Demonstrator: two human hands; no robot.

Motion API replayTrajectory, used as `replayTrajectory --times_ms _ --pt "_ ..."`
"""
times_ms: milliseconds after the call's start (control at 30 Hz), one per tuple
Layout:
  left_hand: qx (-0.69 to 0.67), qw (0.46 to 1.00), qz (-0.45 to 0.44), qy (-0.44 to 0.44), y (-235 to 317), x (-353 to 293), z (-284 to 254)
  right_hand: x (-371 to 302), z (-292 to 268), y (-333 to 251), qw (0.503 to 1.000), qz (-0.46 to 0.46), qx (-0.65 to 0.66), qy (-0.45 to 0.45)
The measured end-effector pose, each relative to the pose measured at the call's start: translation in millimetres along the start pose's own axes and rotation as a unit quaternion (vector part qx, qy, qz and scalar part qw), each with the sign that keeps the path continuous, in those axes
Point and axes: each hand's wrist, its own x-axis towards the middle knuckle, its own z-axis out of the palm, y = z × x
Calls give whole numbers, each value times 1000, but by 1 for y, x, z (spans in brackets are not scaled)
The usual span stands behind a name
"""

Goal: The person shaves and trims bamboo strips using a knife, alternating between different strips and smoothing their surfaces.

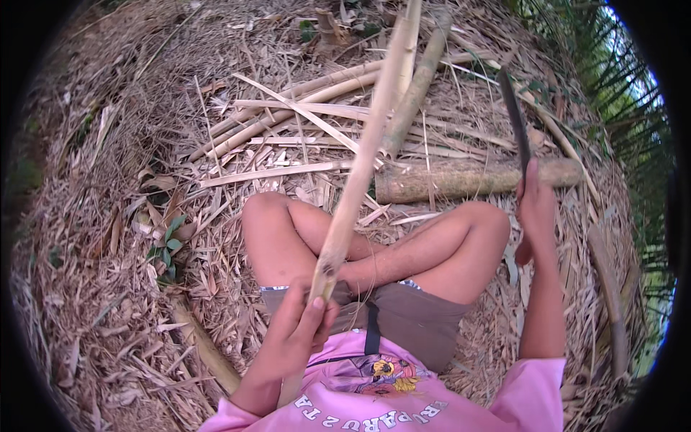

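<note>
My left hand (306, 317) is closed around the lower part of a long pale bamboo strip (360, 176). The strip slants up and away past my crossed legs, over the pile of split pieces. A darker knot marks it just above my thumb. Off to the right, my right hand (536, 209) grips a machete (514, 108) with a long dark blade. Its blade points up and away, apart from the strip. My fingers hide most of the machete's handle.
A thick bamboo log (475, 180) lies across the ground beyond my legs. A second greenish pole (419, 86) leans from it, away from me. Split bamboo strips (288, 173) lie beside them on dry leaves and shavings. Another pole (205, 349) rests at my left; green leaves (170, 248) grow nearby.
</note>
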Motion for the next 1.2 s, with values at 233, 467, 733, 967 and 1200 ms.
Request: replayTrajectory --times_ms 233,467,733,967,1200 --pt "-44 990 4 -135 23 41 3 -99 39 -49 954 -279 90 -69" --pt "17 995 -28 -99 27 59 16 -153 75 -38 953 -192 230 -42" --pt "-26 985 -119 -121 -3 79 -1 -165 45 -40 970 -170 169 -48" --pt "16 999 7 -33 -22 68 24 -171 58 -46 966 -235 93 -54" --pt "-7 997 -64 -49 -11 49 44 -176 89 -40 925 -370 42 76"
